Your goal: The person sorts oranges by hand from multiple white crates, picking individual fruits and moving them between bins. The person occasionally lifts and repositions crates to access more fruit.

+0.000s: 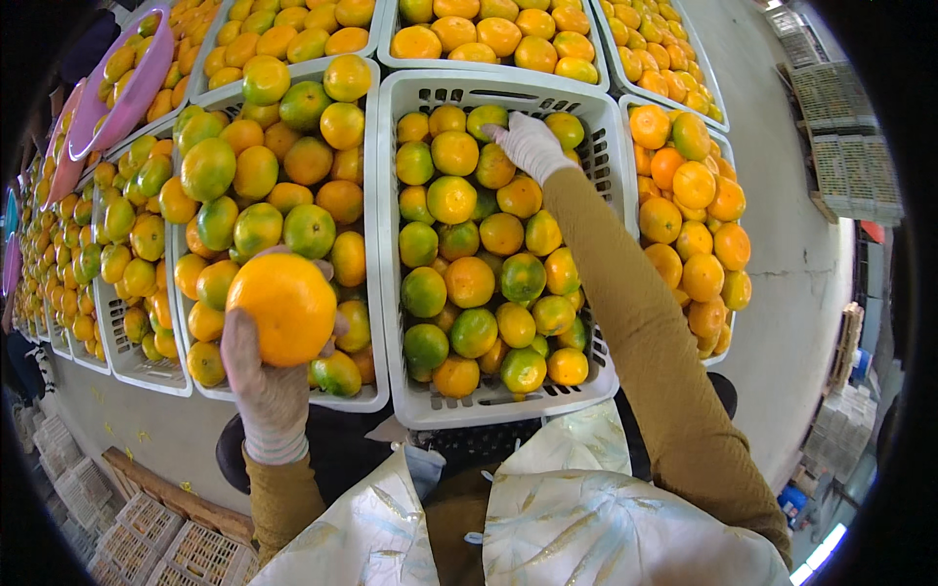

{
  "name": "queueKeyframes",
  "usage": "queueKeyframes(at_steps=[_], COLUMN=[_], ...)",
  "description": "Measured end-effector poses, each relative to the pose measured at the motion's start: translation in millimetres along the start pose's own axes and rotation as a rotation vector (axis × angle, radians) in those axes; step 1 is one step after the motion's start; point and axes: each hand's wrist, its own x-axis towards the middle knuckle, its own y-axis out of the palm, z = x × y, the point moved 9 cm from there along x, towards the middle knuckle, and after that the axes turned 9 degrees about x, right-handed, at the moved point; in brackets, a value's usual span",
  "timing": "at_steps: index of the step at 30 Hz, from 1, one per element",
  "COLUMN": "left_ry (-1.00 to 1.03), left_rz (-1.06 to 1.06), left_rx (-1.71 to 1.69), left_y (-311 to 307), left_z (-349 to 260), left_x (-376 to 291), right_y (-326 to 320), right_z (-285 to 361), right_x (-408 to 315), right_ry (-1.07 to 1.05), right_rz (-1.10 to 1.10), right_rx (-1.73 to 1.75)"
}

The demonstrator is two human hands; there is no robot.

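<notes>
In my gloved left hand (267, 395) I hold a large orange citrus fruit (282, 309), raised above a white plastic crate (376, 220) heaped with green and orange fruit. My gloved right hand (526, 143) reaches to the far side of the middle crate (506, 417). Its fingertips are at a greenish citrus fruit (486, 121) by the back wall; some fingers are hidden, so whether they grip anything does not show. Yellow and green fruit, such as a yellow-orange one (451, 199), fills this middle crate in layers.
A right-hand crate (731, 150) holds more orange fruit. Behind stand further filled crates (495, 64). Purple (163, 66) and pink (62, 157) plastic basins rest on crates at left. Stacked crates (854, 139) stand across the concrete floor (780, 271); more crates (146, 516) lie lower left beside a wooden pallet (176, 491).
</notes>
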Motion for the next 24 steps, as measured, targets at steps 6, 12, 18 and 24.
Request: queueKeyframes(at_steps=[6, 12, 18, 24], left_ry=[-0.036, -0.188, 0.101, 0.094], left_rz=[-0.013, 0.212, 0.834, 1.294], left_rx=[0.001, 0.214, 0.953, 1.509], left_y=[0.4, 25.1, 77.6, 91.0], left_z=[22.6, 46.9, 117.4, 160.9], left_x=[12.6, 13.3, -37.4, -68.1], right_y=[2.6, -22.3, 67.5, 109.4], right_z=[-14.9, -23.5, 20.4, -42.4], right_x=[16.6, -39.7, -258.1, -333.0], right_ry=[0.040, -0.011, -0.264, 0.138], right_rz=[0.071, -0.291, 0.407, 0.314], right_rx=[0.200, 0.541, 0.805, 0.855])
